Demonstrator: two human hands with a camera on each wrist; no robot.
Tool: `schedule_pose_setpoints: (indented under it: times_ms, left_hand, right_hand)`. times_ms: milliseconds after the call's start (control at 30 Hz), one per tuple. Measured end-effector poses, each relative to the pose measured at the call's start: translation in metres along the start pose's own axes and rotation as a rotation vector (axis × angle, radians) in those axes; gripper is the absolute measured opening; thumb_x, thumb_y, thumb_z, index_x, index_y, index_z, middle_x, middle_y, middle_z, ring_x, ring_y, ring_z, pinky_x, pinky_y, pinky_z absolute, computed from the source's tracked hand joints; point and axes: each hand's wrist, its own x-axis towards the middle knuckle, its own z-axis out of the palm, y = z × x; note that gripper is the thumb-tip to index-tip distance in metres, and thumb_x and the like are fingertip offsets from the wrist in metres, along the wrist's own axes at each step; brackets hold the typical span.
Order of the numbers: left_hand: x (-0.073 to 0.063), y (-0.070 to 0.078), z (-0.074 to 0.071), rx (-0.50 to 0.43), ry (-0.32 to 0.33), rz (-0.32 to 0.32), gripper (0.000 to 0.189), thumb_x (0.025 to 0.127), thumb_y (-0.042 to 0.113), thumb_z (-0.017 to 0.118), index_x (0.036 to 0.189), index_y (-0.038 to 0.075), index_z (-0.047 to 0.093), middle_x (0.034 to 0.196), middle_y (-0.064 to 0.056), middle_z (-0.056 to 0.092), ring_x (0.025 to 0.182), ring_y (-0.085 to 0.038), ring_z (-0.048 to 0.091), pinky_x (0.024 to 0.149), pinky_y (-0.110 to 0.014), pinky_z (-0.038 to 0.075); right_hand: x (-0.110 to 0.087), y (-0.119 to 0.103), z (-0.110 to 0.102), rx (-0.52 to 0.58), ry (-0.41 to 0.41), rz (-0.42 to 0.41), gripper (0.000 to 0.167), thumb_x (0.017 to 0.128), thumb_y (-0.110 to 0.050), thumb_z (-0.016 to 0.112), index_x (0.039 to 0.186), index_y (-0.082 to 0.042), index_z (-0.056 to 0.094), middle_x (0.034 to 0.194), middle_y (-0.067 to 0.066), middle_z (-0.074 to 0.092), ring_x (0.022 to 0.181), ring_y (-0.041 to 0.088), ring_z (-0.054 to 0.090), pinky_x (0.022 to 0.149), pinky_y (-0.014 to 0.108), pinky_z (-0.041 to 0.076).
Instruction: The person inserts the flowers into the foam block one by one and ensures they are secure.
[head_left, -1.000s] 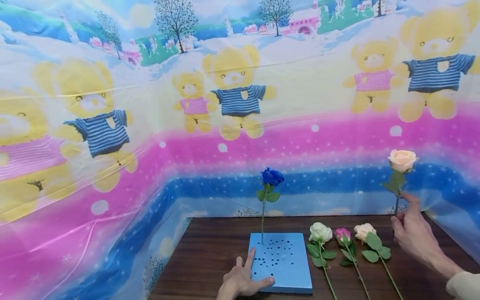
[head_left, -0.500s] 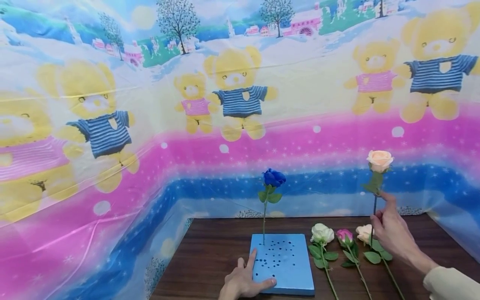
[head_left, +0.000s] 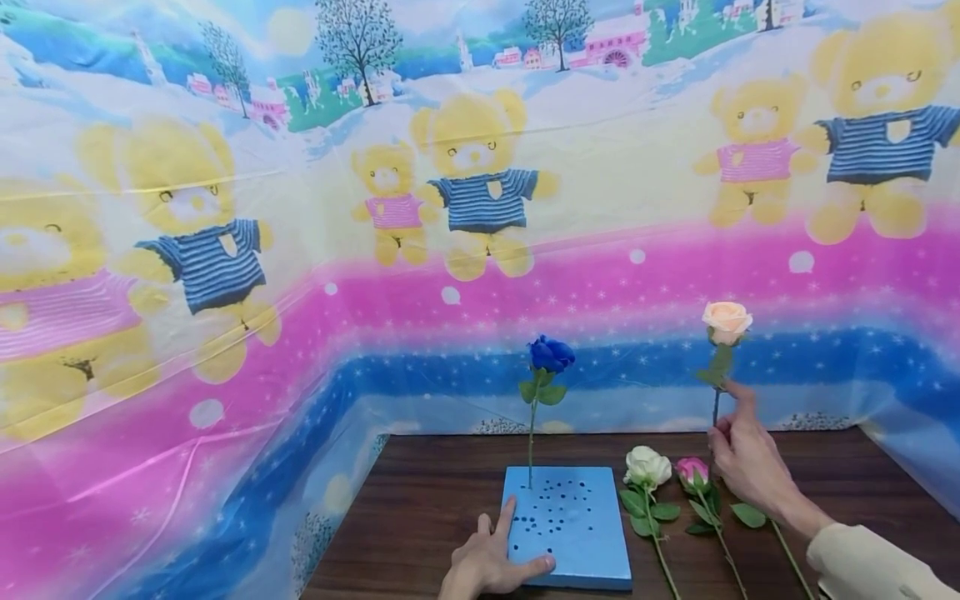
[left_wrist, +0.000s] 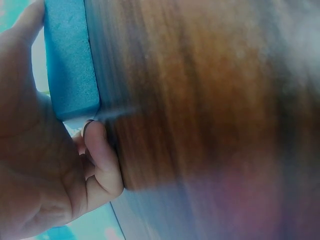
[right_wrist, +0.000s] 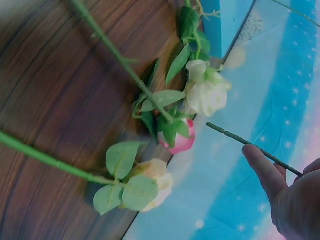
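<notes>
Peach rose [head_left: 722,362] stands off to the right of the blue foam block [head_left: 577,560] and above the surface [head_left: 420,500], held by its stem [head_left: 716,406] in the right hand [head_left: 752,467]. That hand's grip is closed in a pinch, thumb and fingers together on the stem below the leaves, so the bloom rises over the grip. Its long axis runs close to upright, the bloom leaning a little rightward; in the right wrist view the free lower end pokes out past a fingertip, touching nothing. From this grip the block lies leftward and nearer the person, with the white rose [head_left: 647,468] and pink rose [head_left: 692,472] lying on the surface between the two, blooms toward the far edge. A second peach rose [right_wrist: 162,186] lies just beside the pink one, its bloom hidden by the right hand in the head view. The left hand [head_left: 487,560] is nearer the block, its grip spread apart, index finger along the left side and thumb over the near part of the top. Holes [head_left: 582,484] dot that top, and the blue rose [head_left: 552,354] stands upright near its far left corner.
</notes>
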Motion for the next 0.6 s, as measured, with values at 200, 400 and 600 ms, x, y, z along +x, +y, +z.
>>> schedule_pose_setpoints:
  times_ms: [200,400,600]
  left_hand:
    - [0.000,-0.002,0.001,-0.003,0.001,0.000,0.114,0.091,0.088,0.068,0.178,0.027,0.028,0.169,-0.036,0.039,0.113,-0.051,0.070,0.085,-0.070,0.052]
    - [0.001,-0.002,0.001,0.002,0.002,0.001,0.114,0.091,0.088,0.068,0.178,0.027,0.027,0.170,-0.036,0.038,0.116,-0.052,0.069,0.086,-0.071,0.052]
    - [0.000,-0.001,-0.001,0.013,0.006,-0.001,0.116,0.090,0.089,0.067,0.179,0.028,0.025,0.170,-0.034,0.039,0.103,-0.045,0.071,0.076,-0.061,0.051]
  right_hand:
    - [0.004,-0.010,0.016,0.044,-0.026,0.007,0.081,0.111,0.004,0.058,0.175,-0.017,0.013,0.100,0.010,0.063,0.072,0.009,0.057,0.060,0.031,0.047]
    - [0.006,-0.021,0.031,0.097,-0.074,0.017,0.081,0.113,0.002,0.056,0.176,-0.018,0.010,0.103,0.012,0.063,0.073,0.010,0.058,0.063,0.032,0.048]
    - [0.009,-0.035,0.043,0.103,-0.086,0.012,0.078,0.113,0.002,0.057,0.175,-0.016,0.012,0.103,0.010,0.062,0.074,0.013,0.056,0.065,0.033,0.046]
